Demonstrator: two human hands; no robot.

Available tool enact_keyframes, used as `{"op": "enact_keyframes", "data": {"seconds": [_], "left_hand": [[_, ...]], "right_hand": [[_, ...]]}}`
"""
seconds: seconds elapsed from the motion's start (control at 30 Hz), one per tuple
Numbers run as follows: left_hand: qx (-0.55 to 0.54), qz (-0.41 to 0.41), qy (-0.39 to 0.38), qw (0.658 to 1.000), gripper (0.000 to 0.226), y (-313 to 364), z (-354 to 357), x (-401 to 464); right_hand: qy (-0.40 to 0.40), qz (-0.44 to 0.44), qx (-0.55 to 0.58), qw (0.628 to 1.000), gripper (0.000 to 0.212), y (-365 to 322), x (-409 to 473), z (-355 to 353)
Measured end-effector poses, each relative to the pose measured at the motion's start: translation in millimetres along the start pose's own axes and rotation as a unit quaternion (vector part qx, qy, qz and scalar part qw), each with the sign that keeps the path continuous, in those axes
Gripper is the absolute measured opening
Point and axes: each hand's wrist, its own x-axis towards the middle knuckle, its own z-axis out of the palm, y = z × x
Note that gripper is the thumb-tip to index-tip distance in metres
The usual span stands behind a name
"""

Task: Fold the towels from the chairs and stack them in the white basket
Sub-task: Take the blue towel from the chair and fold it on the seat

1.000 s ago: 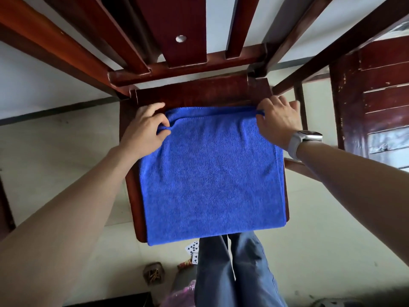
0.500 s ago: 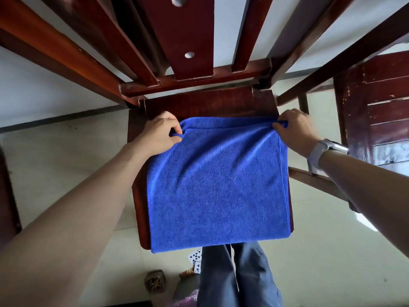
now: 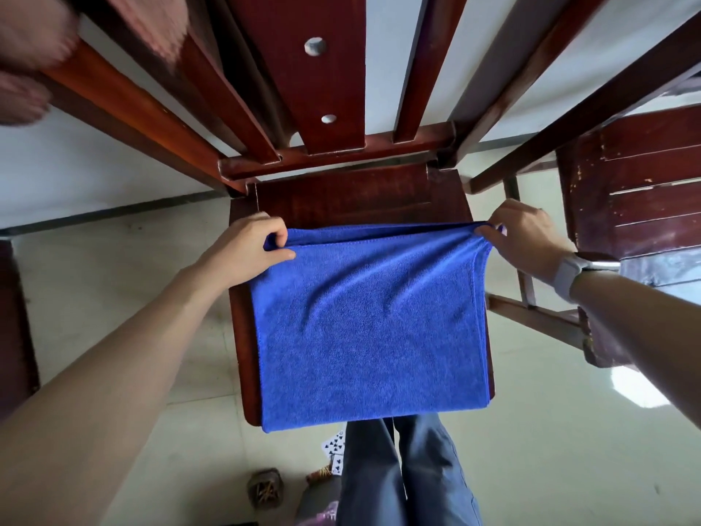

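A blue towel (image 3: 368, 328) lies folded in layers on the seat of a dark red wooden chair (image 3: 356, 195). My left hand (image 3: 246, 248) pinches the towel's far left corner between thumb and fingers. At the far right corner my right hand (image 3: 525, 237), with a watch on its wrist, pinches the edge. The far edge is lifted a little off the seat and stretched between both hands. The towel's near edge hangs just over the seat's front. No white basket is in view.
The chair's slatted back (image 3: 326, 89) rises right behind the towel. A second dark wooden chair (image 3: 637, 206) stands close on the right. A pink towel (image 3: 34, 51) shows blurred at the top left. Playing cards (image 3: 333, 446) and small items lie on the tiled floor by my legs.
Both hands have drawn the towel's far edge toward me, away from the chair back, and raised it slightly. More bare seat shows behind the towel.
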Motion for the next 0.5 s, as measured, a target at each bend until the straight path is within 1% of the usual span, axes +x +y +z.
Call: {"op": "enact_keyframes", "data": {"seconds": [0.13,0.3,0.43,0.5], "left_hand": [[0.057,0.005,-0.015,0.998,0.021,0.5,-7.9,-18.2],[0.113,0.018,-0.008,0.993,0.023,1.2,-13.9,-34.2],[0.120,0.031,0.018,0.992,0.008,-2.2,-13.5,-40.3],[0.111,0.025,0.032,0.993,0.006,-3.9,-13.4,-43.1]], "right_hand": [[0.021,-0.012,0.020,1.000,0.020,1.9,-13.8,-4.7],[0.039,0.005,0.043,0.998,0.018,-0.1,-23.5,-8.0],[0.057,0.015,0.047,0.997,0.019,-2.7,-26.3,-8.0],[0.058,0.011,0.039,0.998,0.020,-4.1,-28.1,-7.5]]}}
